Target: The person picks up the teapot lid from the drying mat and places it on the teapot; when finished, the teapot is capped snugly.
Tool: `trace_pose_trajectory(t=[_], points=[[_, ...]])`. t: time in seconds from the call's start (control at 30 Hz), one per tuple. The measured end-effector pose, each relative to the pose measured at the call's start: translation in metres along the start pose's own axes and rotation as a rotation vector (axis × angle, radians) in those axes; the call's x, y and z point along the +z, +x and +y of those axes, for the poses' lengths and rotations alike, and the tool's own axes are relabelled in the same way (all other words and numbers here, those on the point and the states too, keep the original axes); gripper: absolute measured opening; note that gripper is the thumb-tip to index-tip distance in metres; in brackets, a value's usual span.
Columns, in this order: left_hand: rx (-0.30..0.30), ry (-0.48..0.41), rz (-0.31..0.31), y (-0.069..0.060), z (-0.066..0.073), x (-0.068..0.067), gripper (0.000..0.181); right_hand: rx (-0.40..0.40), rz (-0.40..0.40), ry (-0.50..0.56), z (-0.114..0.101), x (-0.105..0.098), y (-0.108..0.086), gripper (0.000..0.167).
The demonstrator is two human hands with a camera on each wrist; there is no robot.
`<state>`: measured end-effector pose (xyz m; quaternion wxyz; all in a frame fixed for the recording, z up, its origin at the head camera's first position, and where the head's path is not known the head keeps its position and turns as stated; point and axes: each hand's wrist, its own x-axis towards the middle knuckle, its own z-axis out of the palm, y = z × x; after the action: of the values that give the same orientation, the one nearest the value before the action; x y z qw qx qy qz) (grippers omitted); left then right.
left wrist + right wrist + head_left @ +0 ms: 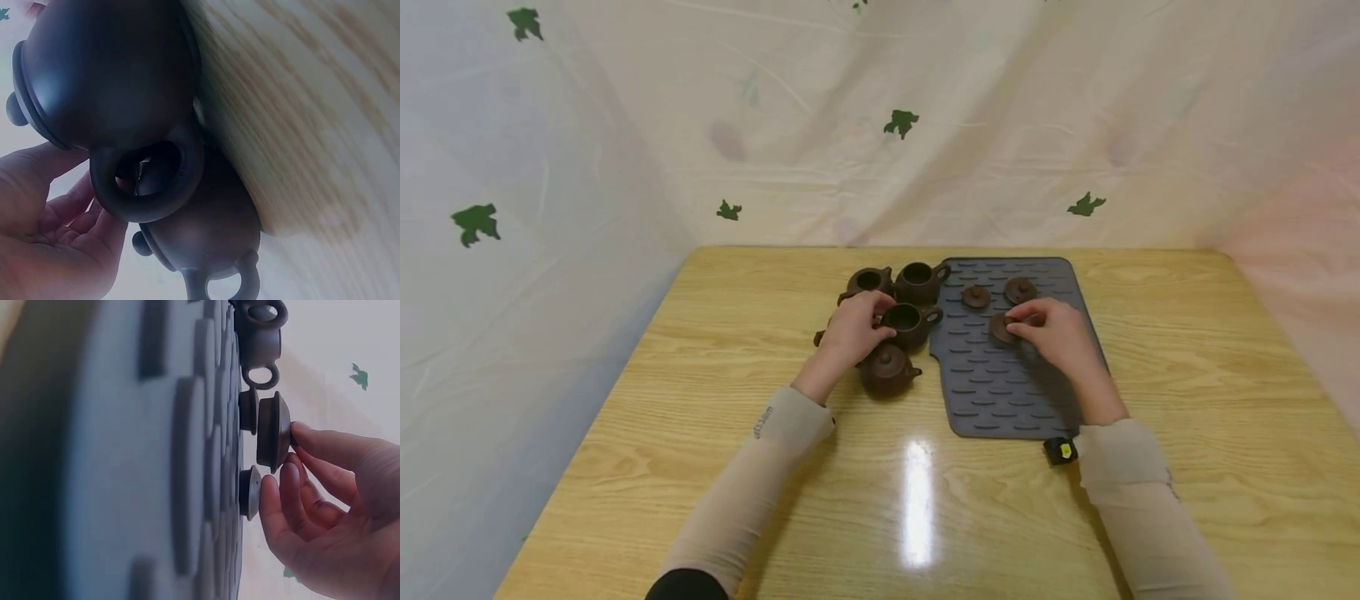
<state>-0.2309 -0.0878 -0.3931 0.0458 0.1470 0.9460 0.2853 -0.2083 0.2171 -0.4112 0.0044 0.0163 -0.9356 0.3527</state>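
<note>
My right hand [1056, 333] pinches the knob of a dark brown teapot lid [272, 432] between thumb and fingers, with the lid held just off the grey ridged mat [992, 408]. Two more lids, a left one [976, 297] and a right one [1020, 290], lie on that mat beyond it. My left hand [852, 329] holds the left side of an open teapot [912, 327], whose handle points right; its spout is hidden by the hand. Close by that hand stands a lidded teapot [887, 372]. Another lidded teapot [203, 215] shows in the left wrist view.
Two lidless teapots, a left one [867, 280] and a right one [917, 283], stand at the back of the cluster, left of the mat. A small black object with a yellow mark [1060, 451] lies by the mat's front edge. A pale curtain [820, 167] hangs behind the wooden table [715, 350].
</note>
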Motion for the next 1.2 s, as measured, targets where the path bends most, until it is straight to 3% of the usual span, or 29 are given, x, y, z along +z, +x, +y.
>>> trace_pose_trajectory(t=[0.23,1.2], points=[[-0.008,0.007,0.003,0.0,-0.001,0.0,0.043,-0.023,0.019,0.026,-0.011,0.006,0.002,0.024],[-0.013,0.019,0.002,0.001,0.0,-0.001,0.043,-0.109,-0.032,0.112,-0.062,0.029,0.02,0.023]])
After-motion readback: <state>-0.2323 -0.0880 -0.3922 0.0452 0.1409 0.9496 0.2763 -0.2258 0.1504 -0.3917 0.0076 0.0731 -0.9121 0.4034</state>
